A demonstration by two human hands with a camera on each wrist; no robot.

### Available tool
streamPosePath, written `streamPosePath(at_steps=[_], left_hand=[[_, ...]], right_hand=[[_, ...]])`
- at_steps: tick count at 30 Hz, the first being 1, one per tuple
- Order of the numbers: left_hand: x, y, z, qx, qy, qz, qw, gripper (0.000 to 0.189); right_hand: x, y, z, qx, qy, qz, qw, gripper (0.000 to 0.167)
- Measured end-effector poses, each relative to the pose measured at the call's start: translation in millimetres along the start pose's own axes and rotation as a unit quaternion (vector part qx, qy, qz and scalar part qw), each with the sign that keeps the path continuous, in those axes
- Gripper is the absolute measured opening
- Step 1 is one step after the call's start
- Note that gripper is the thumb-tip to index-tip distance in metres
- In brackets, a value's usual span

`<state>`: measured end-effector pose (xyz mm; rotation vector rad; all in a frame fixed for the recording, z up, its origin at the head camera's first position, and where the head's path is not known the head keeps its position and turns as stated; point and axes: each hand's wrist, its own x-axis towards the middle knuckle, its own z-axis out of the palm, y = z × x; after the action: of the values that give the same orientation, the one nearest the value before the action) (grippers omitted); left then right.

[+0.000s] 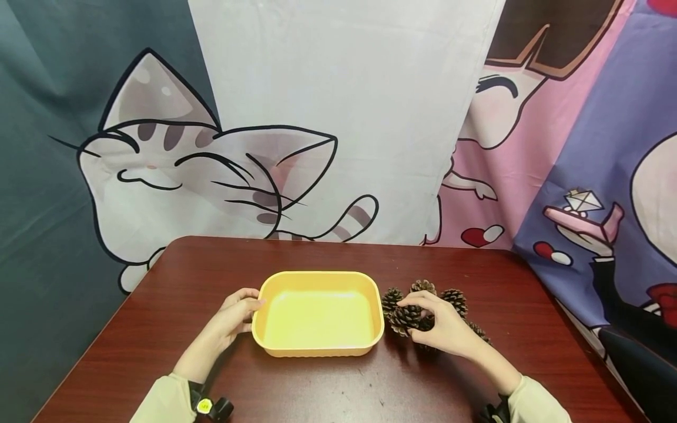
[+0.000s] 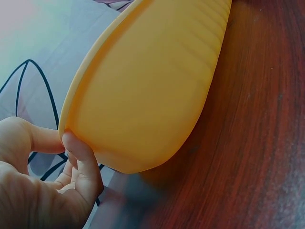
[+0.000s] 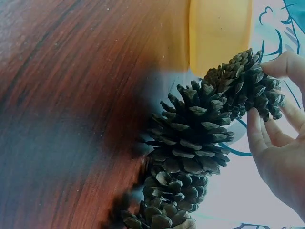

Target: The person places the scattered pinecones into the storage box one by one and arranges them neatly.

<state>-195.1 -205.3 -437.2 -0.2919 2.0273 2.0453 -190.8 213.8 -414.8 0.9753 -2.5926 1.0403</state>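
Observation:
A yellow plastic basin [image 1: 319,320] with rounded corners stands on the table, its inside bare. At its left side my left hand [image 1: 230,320] pinches the rim; in the left wrist view the thumb and a finger meet on the basin's edge [image 2: 133,90]. To the right of the basin, my right hand [image 1: 444,326] holds a brown pine cone [image 1: 405,320] between thumb and fingers, above or among the others. The right wrist view shows this held pine cone [image 3: 264,93] at the fingertips, beside a large pine cone [image 3: 193,131].
Several more pine cones, such as one at the back [image 1: 423,286] and one at the right [image 1: 455,299], cluster beside the basin. They lie on a reddish-brown wooden table [image 1: 206,264]. A cartoon-printed cloth [image 1: 344,88] hangs behind the table's far edge.

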Motion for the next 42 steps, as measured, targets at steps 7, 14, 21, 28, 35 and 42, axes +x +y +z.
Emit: streamPosePath(at_steps=[7, 14, 21, 28, 35, 42], left_hand=[[-0.6, 0.6, 0.0, -0.001, 0.001, -0.002, 1.0, 0.031], [0.7, -0.2, 0.4, -0.002, -0.003, -0.002, 1.0, 0.03], [-0.3, -0.1, -0.1, -0.003, 0.001, -0.003, 1.0, 0.029], [-1.0, -0.4, -0.3, -0.013, -0.011, 0.003, 0.9999, 0.032], [-0.6, -0.4, -0.7, -0.014, -0.017, 0.002, 0.9998, 0.033], [-0.6, -0.4, -0.5, -0.015, -0.009, 0.004, 0.9998, 0.031]], right_hand=[[-2.0, 8, 4, -0.016, -0.016, 0.008, 0.9997, 0.053], [-0.8, 9, 3, -0.023, -0.045, 0.02, 0.9985, 0.05], [0.5, 9, 0, -0.036, -0.059, 0.026, 0.9973, 0.051], [3.0, 6, 3, -0.042, -0.08, 0.014, 0.9958, 0.05], [3.1, 6, 3, -0.034, -0.064, 0.035, 0.9968, 0.051], [7.5, -2, -6, -0.036, -0.043, 0.024, 0.9981, 0.052]])
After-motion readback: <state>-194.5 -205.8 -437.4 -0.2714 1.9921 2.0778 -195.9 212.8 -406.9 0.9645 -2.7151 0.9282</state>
